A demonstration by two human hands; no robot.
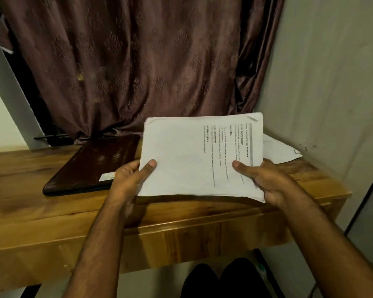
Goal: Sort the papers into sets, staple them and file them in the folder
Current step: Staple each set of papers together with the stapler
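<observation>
A stack of white printed papers is held above the wooden table, its text running sideways toward the right edge. My left hand grips the stack's near left corner, thumb on top. My right hand grips the near right corner, thumb pressed on the top sheet. More white paper lies on the table behind the stack, at the right by the wall. A dark flat folder-like case lies on the table to the left of the stack.
A brown patterned curtain hangs behind the table. A pale wall closes the right side. The table's front edge runs across the lower view, with my dark-clothed knees below it.
</observation>
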